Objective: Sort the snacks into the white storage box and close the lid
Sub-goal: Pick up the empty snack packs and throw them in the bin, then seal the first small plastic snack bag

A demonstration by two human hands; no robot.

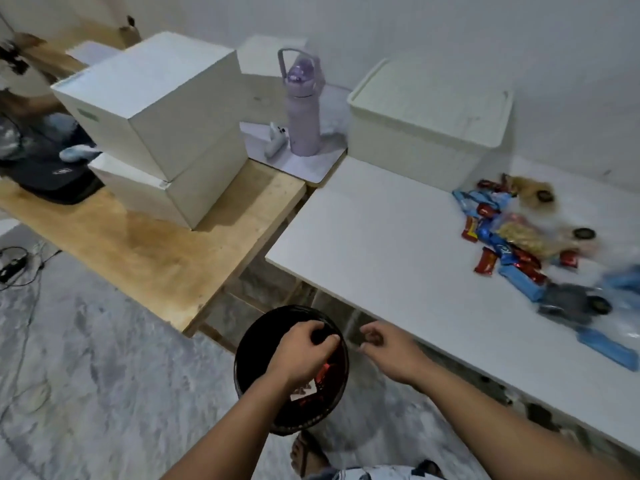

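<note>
White storage box point(426, 133) sits lidded at the back of the white counter point(374, 244), with the snacks point(512, 237) scattered well apart to its right. Left hand point(304, 351) grips the rim of a black bin point(249, 362) on the floor; right hand point(388, 348) hovers beside it, fingers curled, holding nothing.

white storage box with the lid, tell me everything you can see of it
The white storage box is a cream-white, rectangular bin with rounded corners, plastic by its look, its walls faintly textured. Its lid is on, sits flat and overhangs the walls a little. It stands upright at the far end of the white table, close to the wall. Neither hand touches it, and the snacks lie apart from it on the table, to its right and nearer the person.
</note>
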